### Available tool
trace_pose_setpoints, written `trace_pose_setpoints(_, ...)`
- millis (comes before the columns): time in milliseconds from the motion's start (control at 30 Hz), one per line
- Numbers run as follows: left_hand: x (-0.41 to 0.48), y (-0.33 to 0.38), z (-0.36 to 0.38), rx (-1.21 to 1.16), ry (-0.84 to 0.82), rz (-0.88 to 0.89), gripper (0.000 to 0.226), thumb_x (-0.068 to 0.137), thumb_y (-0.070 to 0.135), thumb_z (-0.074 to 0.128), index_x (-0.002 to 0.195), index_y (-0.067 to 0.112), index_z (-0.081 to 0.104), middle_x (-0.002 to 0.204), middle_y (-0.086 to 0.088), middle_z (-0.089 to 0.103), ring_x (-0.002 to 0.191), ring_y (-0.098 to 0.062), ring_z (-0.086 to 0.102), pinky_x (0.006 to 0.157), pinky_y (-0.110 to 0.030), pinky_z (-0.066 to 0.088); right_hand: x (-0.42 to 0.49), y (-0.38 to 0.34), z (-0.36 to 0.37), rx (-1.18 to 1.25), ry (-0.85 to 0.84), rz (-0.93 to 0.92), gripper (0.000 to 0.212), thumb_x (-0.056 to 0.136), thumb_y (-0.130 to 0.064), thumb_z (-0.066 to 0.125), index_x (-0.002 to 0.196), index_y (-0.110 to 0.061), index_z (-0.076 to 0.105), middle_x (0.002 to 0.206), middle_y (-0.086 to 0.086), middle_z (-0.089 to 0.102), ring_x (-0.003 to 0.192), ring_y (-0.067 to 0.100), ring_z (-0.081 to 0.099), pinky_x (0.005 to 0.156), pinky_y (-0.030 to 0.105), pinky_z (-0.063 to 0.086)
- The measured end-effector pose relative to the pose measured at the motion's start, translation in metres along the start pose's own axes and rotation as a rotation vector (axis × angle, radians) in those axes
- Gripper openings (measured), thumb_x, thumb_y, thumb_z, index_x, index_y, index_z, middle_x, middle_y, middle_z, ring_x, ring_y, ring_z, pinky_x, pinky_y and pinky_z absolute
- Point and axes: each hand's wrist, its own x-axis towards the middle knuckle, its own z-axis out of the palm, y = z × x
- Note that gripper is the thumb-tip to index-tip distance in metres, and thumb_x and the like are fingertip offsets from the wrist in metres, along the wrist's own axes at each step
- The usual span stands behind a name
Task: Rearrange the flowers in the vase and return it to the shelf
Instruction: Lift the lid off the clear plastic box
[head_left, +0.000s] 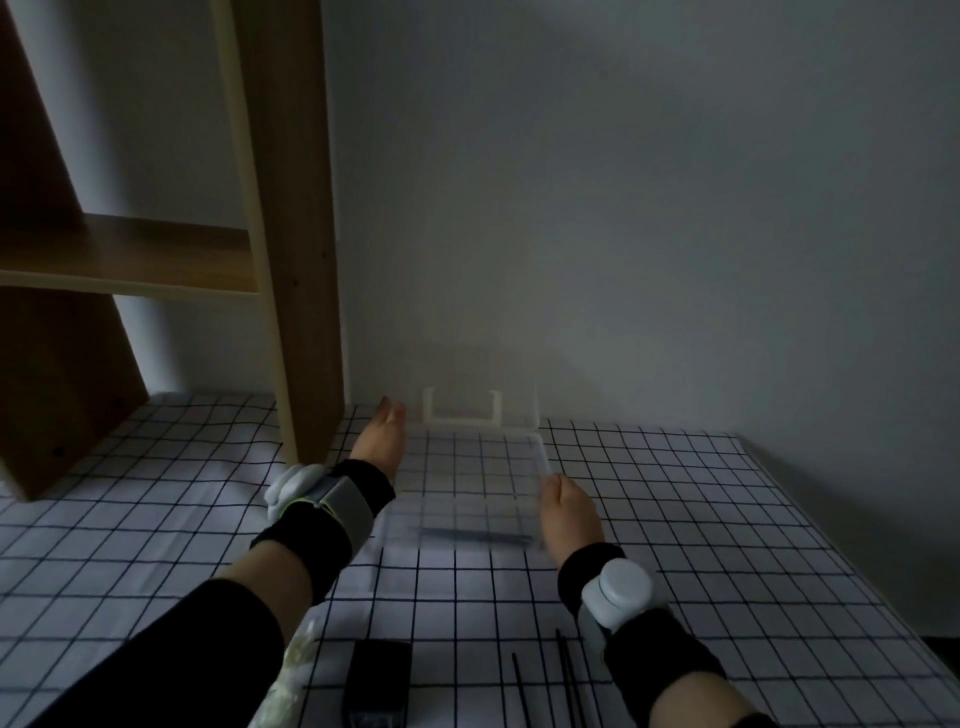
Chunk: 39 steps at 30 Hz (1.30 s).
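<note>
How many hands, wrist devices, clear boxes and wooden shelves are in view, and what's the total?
2 hands: left hand, right hand
2 wrist devices
1 clear box
1 wooden shelf
Total: 6

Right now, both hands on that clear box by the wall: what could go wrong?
1. The clear box is blurred; the right hand pinches only its right rim and the left hand lies straight along the other side, so it may tilt or slip.
2. The white bracket stands just behind it at the wall; a push forward could knock it.
3. The wooden shelf post is close beside the left hand; a bump seems possible.
</note>
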Motion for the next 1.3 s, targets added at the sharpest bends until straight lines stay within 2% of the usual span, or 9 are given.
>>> trace_pose_setpoints(267, 0.02, -0.004, 0.002, -0.161, 0.046, -0.154, 0.051, 0.098, 0.036, 0.026, 0.139, 0.007, 0.032, 0.15, -0.012, 0.031, 0.137, -0.027, 0.029, 0.113, -0.03, 0.018, 0.008, -0.004, 0.001, 0.002, -0.011, 0.015, 0.039, 0.098, -0.02, 0.028, 0.059, -0.019, 0.033, 0.059, -0.001, 0.04, 0.064, 0.023, 0.043, 0.06, 0.029, 0.031)
trace_pose_setpoints(367, 0.019, -0.004, 0.002, -0.189, 0.049, -0.167, 0.052, 0.097, 0.039, 0.025, 0.138, 0.008, 0.034, 0.149, -0.013, 0.032, 0.137, -0.029, 0.03, 0.115, -0.033, 0.019, 0.01, -0.006, -0.002, -0.043, -0.041, -0.003, 0.03, 0.097, -0.017, 0.029, 0.071, -0.014, 0.043, 0.064, 0.001, 0.045, 0.066, 0.024, 0.047, 0.054, 0.029, 0.034)
trace_pose_setpoints(467, 0.015, -0.003, 0.002, -0.124, 0.052, -0.13, 0.05, 0.098, 0.034, 0.021, 0.138, 0.005, 0.032, 0.148, -0.016, 0.033, 0.136, -0.031, 0.031, 0.112, -0.035, 0.023, 0.013, -0.021, -0.008, -0.231, 0.017, -0.243, 0.026, 0.096, -0.015, 0.033, 0.114, -0.006, 0.05, 0.105, 0.01, 0.057, 0.095, 0.026, 0.054, 0.076, 0.033, 0.046)
trace_pose_setpoints(500, 0.013, -0.003, 0.002, -0.1, 0.071, -0.111, 0.049, 0.099, 0.031, 0.021, 0.138, 0.004, 0.032, 0.147, -0.018, 0.034, 0.134, -0.033, 0.033, 0.109, -0.035, 0.026, 0.015, -0.029, -0.009, -0.269, 0.023, -0.337, 0.028, 0.096, -0.016, 0.034, 0.117, -0.004, 0.049, 0.111, 0.011, 0.056, 0.102, 0.028, 0.052, 0.082, 0.035, 0.045)
trace_pose_setpoints(567, 0.012, -0.005, 0.003, -0.125, 0.118, -0.119, 0.046, 0.099, 0.026, 0.022, 0.137, 0.003, 0.033, 0.145, -0.018, 0.037, 0.132, -0.033, 0.036, 0.105, -0.033, 0.031, 0.019, -0.044, -0.006, -0.359, -0.109, -0.44, 0.027, 0.096, -0.02, 0.035, 0.105, -0.006, 0.055, 0.103, 0.013, 0.059, 0.098, 0.029, 0.055, 0.081, 0.035, 0.045)
trace_pose_setpoints(667, 0.017, -0.008, 0.002, -0.163, 0.141, -0.18, 0.043, 0.098, 0.028, 0.025, 0.133, 0.006, 0.04, 0.141, -0.016, 0.042, 0.129, -0.033, 0.04, 0.104, -0.033, 0.031, 0.024, -0.061, 0.005, -0.478, -0.488, -0.239, 0.044, 0.097, -0.034, 0.029, 0.087, -0.003, 0.058, 0.09, 0.017, 0.061, 0.09, 0.03, 0.06, 0.08, 0.034, 0.045)
trace_pose_setpoints(733, 0.016, -0.007, 0.002, -0.216, 0.165, -0.226, 0.046, 0.096, 0.033, 0.025, 0.128, 0.007, 0.045, 0.138, -0.016, 0.046, 0.126, -0.033, 0.042, 0.107, -0.036, 0.032, 0.027, -0.066, 0.011, -0.564, -0.616, -0.141, 0.055, 0.096, -0.043, 0.023, 0.106, -0.003, 0.059, 0.114, 0.021, 0.061, 0.104, 0.031, 0.057, 0.092, 0.036, 0.044)
trace_pose_setpoints(900, 0.017, -0.008, 0.002, -0.187, 0.164, -0.223, 0.051, 0.095, 0.039, 0.021, 0.126, 0.007, 0.047, 0.137, -0.02, 0.047, 0.123, -0.036, 0.044, 0.101, -0.036, 0.033, 0.029, -0.069, 0.018, -0.594, -0.672, 0.021, 0.07, 0.091, -0.059, 0.019, 0.136, -0.008, 0.037, 0.146, 0.017, 0.036, 0.132, 0.03, 0.038, 0.106, 0.035, 0.03)
trace_pose_setpoints(1300, 0.018, -0.009, 0.002, -0.167, 0.151, -0.198, 0.052, 0.095, 0.042, 0.019, 0.121, 0.008, 0.048, 0.135, -0.02, 0.048, 0.121, -0.037, 0.045, 0.098, -0.038, 0.033, 0.022, -0.078, 0.013, -0.525, -0.761, 0.09, 0.066, 0.094, -0.054, 0.019, 0.141, -0.008, 0.028, 0.15, 0.017, 0.029, 0.137, 0.031, 0.029, 0.109, 0.035, 0.025)
